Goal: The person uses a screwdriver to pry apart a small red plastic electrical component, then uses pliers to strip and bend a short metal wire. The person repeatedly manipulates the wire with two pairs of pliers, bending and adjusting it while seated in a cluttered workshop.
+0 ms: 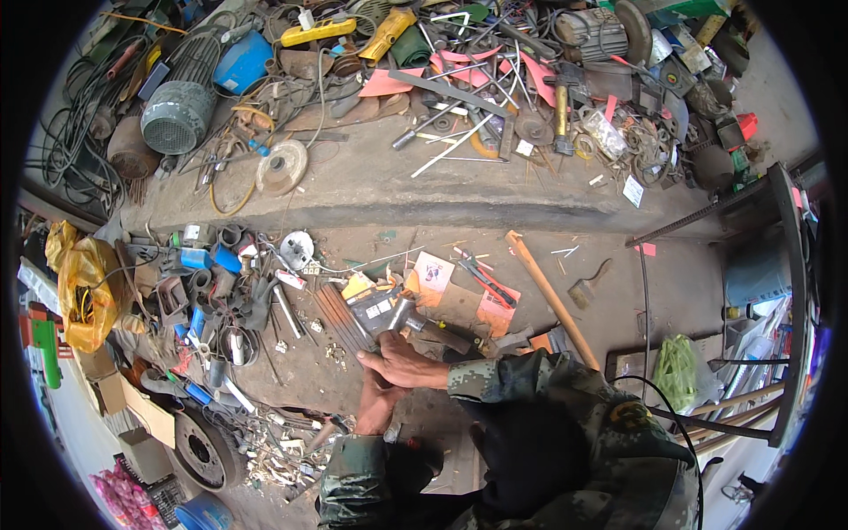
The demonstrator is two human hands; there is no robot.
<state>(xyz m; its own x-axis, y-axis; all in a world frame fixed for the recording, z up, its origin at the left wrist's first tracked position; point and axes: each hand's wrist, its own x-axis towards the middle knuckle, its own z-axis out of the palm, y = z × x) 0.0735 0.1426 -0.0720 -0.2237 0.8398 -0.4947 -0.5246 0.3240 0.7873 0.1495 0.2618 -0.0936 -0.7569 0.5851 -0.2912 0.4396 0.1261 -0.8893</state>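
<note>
My right hand point(404, 363) is closed over the front of my left hand point(375, 405), low in the middle of the view. Their fingers overlap, so whatever they may hold is hidden. Just beyond the fingertips lies a bundle of thin brown rods point(340, 316). A hammer point(404, 313) rests beside it, its handle slanting down toward my right sleeve. Farther off are red-handled pliers point(491, 284) on a sheet of orange paper point(497, 311). A long wooden handle point(552, 299) lies to the right of them, and a brush point(589, 284) lies beyond that.
A raised ledge at the back carries electric motors point(179, 117), an angle grinder point(389, 34), a hammer point(562, 110) and scrap. On the left are pipe fittings, a yellow bag point(91, 296) and a wheel point(205, 449). A metal frame point(789, 309) stands right, near a green bag point(677, 373).
</note>
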